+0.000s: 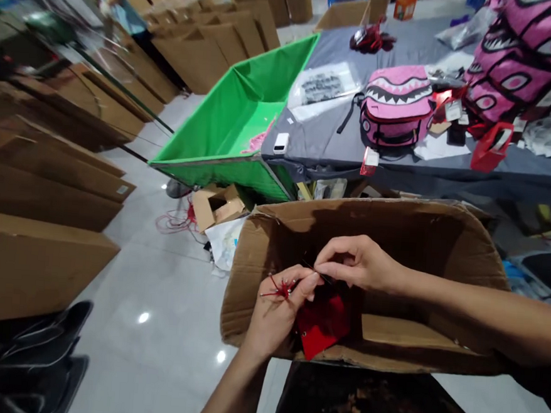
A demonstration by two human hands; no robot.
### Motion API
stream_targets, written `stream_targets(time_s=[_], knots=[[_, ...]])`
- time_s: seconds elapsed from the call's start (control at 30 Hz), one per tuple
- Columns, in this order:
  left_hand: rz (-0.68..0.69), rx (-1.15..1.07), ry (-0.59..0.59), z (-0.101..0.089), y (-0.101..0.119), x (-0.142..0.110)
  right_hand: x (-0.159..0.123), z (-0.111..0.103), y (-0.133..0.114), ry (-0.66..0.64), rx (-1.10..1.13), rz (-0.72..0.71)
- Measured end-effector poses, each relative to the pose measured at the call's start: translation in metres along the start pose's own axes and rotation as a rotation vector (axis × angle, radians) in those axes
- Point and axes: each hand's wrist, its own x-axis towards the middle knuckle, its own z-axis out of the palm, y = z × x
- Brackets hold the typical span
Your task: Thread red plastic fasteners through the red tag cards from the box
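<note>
Far left I see flat cardboard sheets (44,196) stacked on edge along the white floor, and a dark chair (24,352) at the bottom corner. Moving in, a green fabric bin (234,115) sits open beside the grey table (401,165), with a small torn carton (216,205) and a tangle of red cord (177,220) on the floor below it.

Now my hands, over the open cardboard box (396,240) right in front of me. My left hand (277,313) is closed on a bunch of red tag strings (279,288) and a red tag (321,326), which hangs just inside the box's near wall. My right hand (354,262) is pinched shut on a thin dark strand right beside the left fingertips; the two hands nearly touch. The box's front wall sits between me and whatever lies lower inside.

Further right, on the table, a pink shark-mouth backpack (396,105) lies flat, more pink bags (531,54) piled behind it, red tags (492,146) scattered near the edge.
</note>
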Motion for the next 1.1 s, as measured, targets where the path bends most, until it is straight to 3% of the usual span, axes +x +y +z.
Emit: stream_targets(time_s=[0.13, 0.3, 0.37, 0.47, 0.53, 0.63, 0.73, 0.87, 1.0, 1.1], knots=[[0.008, 0.053, 0.111, -0.001, -0.003, 0.001, 0.012, -0.004, -0.004, -0.038, -0.203, -0.176], [0.067, -0.028, 0.421, -0.015, -0.011, 0.003, 0.022, -0.013, -0.017, -0.133, -0.645, -0.309], [0.131, -0.088, 0.495, -0.018, -0.007, 0.004, 0.027, -0.013, -0.024, -0.202, -0.808, -0.349], [0.112, -0.067, 0.467, -0.016, 0.001, 0.003, 0.037, -0.007, -0.037, -0.325, -0.856, -0.363], [0.070, -0.025, 0.376, -0.013, 0.004, 0.002, 0.045, -0.001, -0.045, -0.349, -0.874, -0.277], [0.082, -0.038, 0.229, -0.012, -0.002, 0.001, 0.053, 0.006, -0.047, -0.342, -0.810, -0.148], [0.092, -0.068, 0.133, -0.014, -0.013, 0.001, 0.053, 0.009, -0.037, -0.259, -0.544, -0.210], [0.162, 0.075, 0.087, -0.013, -0.019, -0.002, 0.048, 0.008, -0.024, -0.208, -0.259, -0.213], [0.260, 0.153, 0.203, -0.017, -0.022, -0.008, 0.043, -0.003, -0.006, -0.199, -0.063, -0.046], [0.251, 0.048, 0.386, -0.026, -0.028, -0.009, 0.036, -0.012, 0.027, -0.155, -0.173, 0.134]])
